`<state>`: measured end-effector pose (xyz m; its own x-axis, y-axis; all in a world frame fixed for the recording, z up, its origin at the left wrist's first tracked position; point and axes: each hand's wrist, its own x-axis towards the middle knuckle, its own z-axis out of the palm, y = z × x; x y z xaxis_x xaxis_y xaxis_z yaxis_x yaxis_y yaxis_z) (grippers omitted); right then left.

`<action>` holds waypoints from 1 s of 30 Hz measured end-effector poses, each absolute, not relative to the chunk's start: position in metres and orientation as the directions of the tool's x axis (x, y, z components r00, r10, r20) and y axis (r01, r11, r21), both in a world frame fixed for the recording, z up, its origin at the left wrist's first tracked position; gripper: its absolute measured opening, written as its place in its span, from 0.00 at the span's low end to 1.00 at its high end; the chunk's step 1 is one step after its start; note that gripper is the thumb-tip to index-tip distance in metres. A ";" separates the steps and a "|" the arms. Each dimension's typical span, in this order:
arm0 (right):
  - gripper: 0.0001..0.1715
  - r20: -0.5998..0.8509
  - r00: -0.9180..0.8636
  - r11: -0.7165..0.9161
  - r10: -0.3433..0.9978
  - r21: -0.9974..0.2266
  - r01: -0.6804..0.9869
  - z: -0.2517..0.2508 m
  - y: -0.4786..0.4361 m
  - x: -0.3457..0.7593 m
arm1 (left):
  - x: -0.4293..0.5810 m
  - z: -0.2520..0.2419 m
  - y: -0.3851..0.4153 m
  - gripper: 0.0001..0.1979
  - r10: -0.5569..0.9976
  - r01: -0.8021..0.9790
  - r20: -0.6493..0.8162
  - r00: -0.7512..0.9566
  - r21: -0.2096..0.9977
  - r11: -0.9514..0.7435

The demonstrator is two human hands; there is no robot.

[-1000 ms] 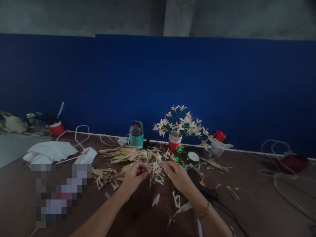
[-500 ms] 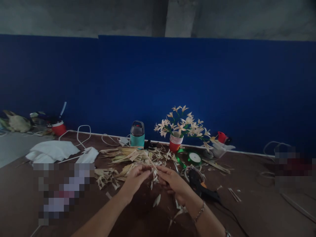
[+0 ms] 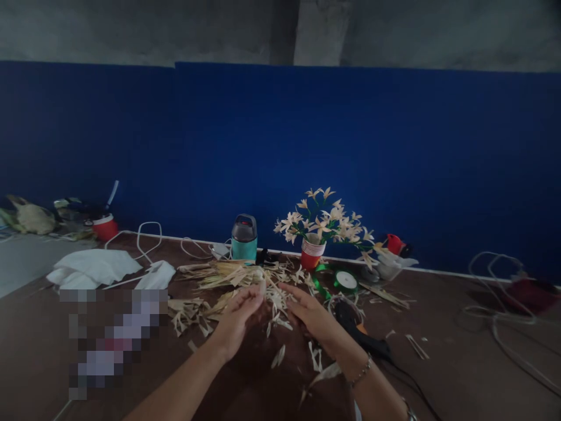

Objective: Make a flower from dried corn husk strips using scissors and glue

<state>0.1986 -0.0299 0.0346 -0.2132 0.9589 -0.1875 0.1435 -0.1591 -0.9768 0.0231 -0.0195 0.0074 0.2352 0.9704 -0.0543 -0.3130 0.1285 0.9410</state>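
My left hand (image 3: 236,321) is closed, thumb against fingers, on a pale strip of dried husk (image 3: 263,289) that stands up from its fingertips. To the right of it, my right hand (image 3: 310,316) has its fingers stretched and apart, the index fingertip near the strips; I see nothing held in it. Under and between the hands lie loose husk pieces (image 3: 277,299). Behind them is a heap of longer dried husks (image 3: 219,275). One petal-shaped piece (image 3: 278,356) lies on the brown table (image 3: 245,386) in front.
Husk flowers (image 3: 335,215) stand in stacked red cups (image 3: 312,255). A green ribbon spool (image 3: 346,280) and a black glue gun (image 3: 357,330) with a trailing cord lie right of my hands. Behind is a teal container (image 3: 244,248); white cloth (image 3: 94,267) lies left.
My hands have moved apart a little, the right one drawing back to the right with its fingers opening. A husk strip now stands upright in my left fingertips.
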 end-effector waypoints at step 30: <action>0.22 -0.046 -0.309 0.033 0.950 -0.969 0.246 0.026 -0.036 0.188 | 0.026 0.003 -0.017 0.07 0.983 0.038 0.139 0.119 0.989 -0.144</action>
<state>0.1876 -0.0359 0.0264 -0.3088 0.9500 -0.0464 0.2458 0.0326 -0.9688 0.0258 -0.0172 0.0035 0.1186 0.9832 0.1387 0.0381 -0.1441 0.9888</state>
